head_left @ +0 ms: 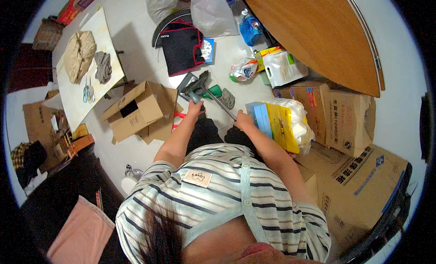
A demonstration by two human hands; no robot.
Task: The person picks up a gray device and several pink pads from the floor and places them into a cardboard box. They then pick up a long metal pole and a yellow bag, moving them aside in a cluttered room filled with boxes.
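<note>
My left hand [196, 108] is closed round the grey-blue handle of a dustpan [182, 84], which has a dark grey tray and sits low in front of me. In my right hand [244, 120] is the thin grey stick of a broom [221, 102]; its dark head rests over the dustpan. Beside the broom stick on the tiled floor lie a green object [214, 92], whose kind I cannot make out, and a crumpled grey cloth [228, 100]. An open cardboard box [144, 113] stands left of my left hand.
A yellow and clear plastic package [284, 125] is close to my right hand. Large cardboard boxes [349, 121] line the right side, below a leaning brown board [318, 32]. Ahead lies a black, red-edged mat [181, 50]. A white table [68, 100] holds scissors and cloths.
</note>
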